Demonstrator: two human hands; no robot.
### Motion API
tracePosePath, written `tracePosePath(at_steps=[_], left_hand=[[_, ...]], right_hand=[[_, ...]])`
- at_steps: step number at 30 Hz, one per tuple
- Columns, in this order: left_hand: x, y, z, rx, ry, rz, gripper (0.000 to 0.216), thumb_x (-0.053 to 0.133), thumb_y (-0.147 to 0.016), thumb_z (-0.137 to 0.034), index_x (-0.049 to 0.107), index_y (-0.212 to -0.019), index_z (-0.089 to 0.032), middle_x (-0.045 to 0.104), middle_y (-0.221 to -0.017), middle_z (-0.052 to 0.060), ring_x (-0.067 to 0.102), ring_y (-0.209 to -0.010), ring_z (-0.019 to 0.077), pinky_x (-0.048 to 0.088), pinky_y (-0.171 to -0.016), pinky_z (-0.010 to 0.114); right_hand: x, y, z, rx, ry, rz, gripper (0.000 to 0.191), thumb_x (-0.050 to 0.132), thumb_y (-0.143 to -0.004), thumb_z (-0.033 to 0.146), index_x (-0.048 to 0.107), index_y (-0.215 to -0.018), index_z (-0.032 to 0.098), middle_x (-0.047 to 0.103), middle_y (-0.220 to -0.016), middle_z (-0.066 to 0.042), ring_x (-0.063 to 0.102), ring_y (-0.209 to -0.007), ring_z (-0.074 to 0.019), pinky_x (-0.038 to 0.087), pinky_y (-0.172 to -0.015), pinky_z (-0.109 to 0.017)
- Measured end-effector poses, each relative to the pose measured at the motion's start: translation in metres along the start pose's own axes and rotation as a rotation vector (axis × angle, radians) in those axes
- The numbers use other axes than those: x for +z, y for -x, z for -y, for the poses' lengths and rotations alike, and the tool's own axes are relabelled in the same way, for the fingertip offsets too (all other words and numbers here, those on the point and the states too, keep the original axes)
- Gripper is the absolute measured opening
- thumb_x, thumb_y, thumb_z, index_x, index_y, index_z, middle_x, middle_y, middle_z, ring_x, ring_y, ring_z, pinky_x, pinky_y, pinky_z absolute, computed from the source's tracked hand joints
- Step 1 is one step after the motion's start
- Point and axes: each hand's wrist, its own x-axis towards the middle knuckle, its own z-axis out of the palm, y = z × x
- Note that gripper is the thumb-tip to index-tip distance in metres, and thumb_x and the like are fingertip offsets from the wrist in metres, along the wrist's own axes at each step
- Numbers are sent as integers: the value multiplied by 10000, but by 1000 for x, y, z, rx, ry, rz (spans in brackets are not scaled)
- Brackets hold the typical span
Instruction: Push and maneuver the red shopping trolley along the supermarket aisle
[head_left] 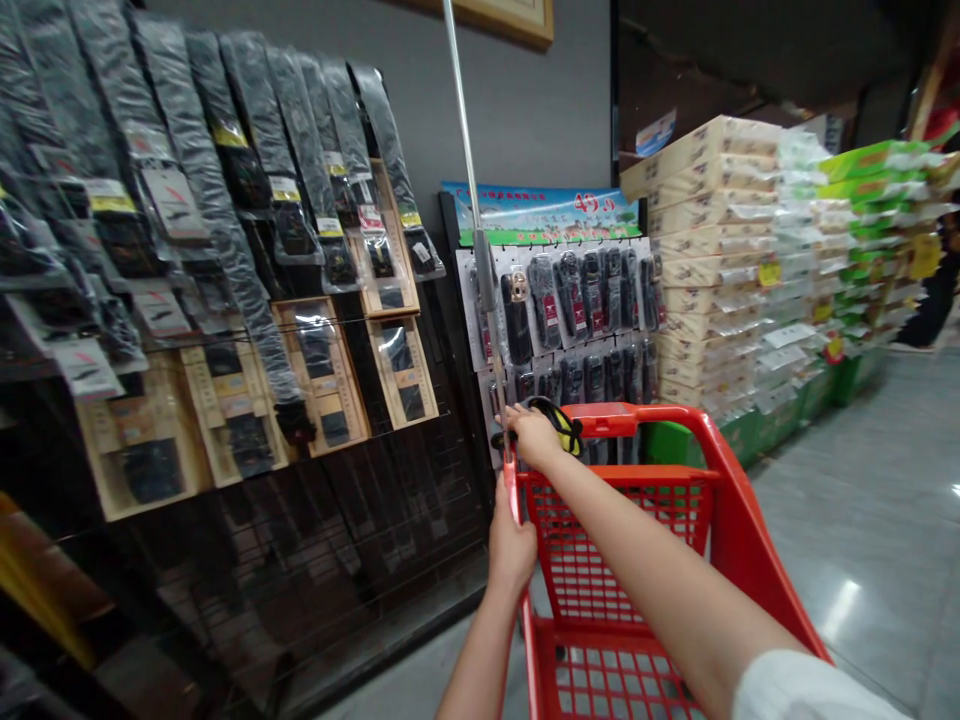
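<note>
My left hand [513, 540] is closed around the red side rail of a shopping cart [709, 475], its thumb on the inner side. Just above it, my right hand [534, 438] reaches across to the cart's corner. Its fingers are curled at the lower part of a long silver pole [466, 130], which rises nearly upright and leans a little left, with a grey sleeve partway down. A black and yellow item [566, 428] lies against the back of my right hand, over the cart's handle bar; its kind is unclear. The visible part of the cart's red grid basket holds nothing.
Plastic-wrapped belts [176, 110] and boxed belts [315, 375] hang on a dark rack at the left. More packaged belts [574, 300] hang on a display under a blue-green sign [540, 212]. Stacked cartons [709, 230] stand beyond the cart, beside grey tiled floor [885, 500].
</note>
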Motion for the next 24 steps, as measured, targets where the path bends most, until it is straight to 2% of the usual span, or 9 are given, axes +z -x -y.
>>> tracePosePath(at_steps=[5,7,9,11,14,16,19,21,24], left_hand=[[-2,2,-7,-22,-49,-9,921,464,-616,38,360,-1496,-212,466,-1520,18,392,-1421,176,332,-1163,277],[-3,3,-10,-18,-51,-13,894,482,-642,20,363,-1496,-219,476,-1513,15,391,-1422,182,338,-1162,286],[-3,5,-11,-12,-52,-9,873,506,-669,-1,361,-1499,-231,475,-1512,11,383,-1428,192,335,-1167,303],[-3,6,-9,-8,-44,-2,860,533,-692,-23,353,-1505,-240,458,-1524,9,369,-1436,199,313,-1182,323],[-2,4,-3,12,-15,1,705,535,-828,-157,352,-1507,-188,412,-1554,50,342,-1450,193,255,-1206,337],[-1,1,1,11,12,-2,566,396,-959,-304,368,-1499,-140,396,-1561,83,315,-1462,174,224,-1213,322],[-2,-1,4,-45,73,-9,602,137,-1017,-410,393,-1496,-149,403,-1557,72,278,-1472,145,206,-1211,289],[-5,1,2,-93,161,3,667,46,-1006,-462,389,-1504,-182,428,-1543,53,319,-1454,149,253,-1197,286],[-11,5,-1,-167,313,26,749,-19,-969,-556,369,-1518,-225,482,-1503,47,453,-1381,179,392,-1128,304]], right_hand=[[17,18,-8,-62,-289,-41,728,434,-723,-53,542,-1390,218,468,-1500,-38,401,-1415,-162,336,-1159,-328],[10,22,-14,-68,-343,-24,722,438,-697,-68,586,-1351,200,549,-1435,-43,485,-1355,-174,383,-1127,-319],[-5,20,-20,-67,-354,61,639,458,-685,-65,683,-1227,186,690,-1258,-42,606,-1224,-205,461,-1054,-332],[-20,15,-23,12,-327,97,513,482,-690,-44,751,-1074,165,766,-1055,-53,686,-1067,-237,521,-955,-343],[-28,8,-16,225,-260,-42,432,478,-740,-1,746,-1051,132,759,-1035,-117,691,-1039,-266,520,-907,-345],[-20,9,-6,307,-241,-107,448,473,-766,24,713,-1119,161,740,-1105,-117,672,-1087,-253,503,-913,-317],[0,21,7,302,-281,-78,462,495,-766,42,680,-1153,215,739,-1116,-73,671,-1071,-221,496,-885,-272],[8,32,9,251,-353,-43,404,509,-757,48,696,-1080,202,746,-1079,-61,676,-1029,-215,497,-866,-269],[2,45,2,170,-558,26,256,534,-734,69,716,-894,152,756,-930,-46,684,-902,-212,513,-804,-271]])
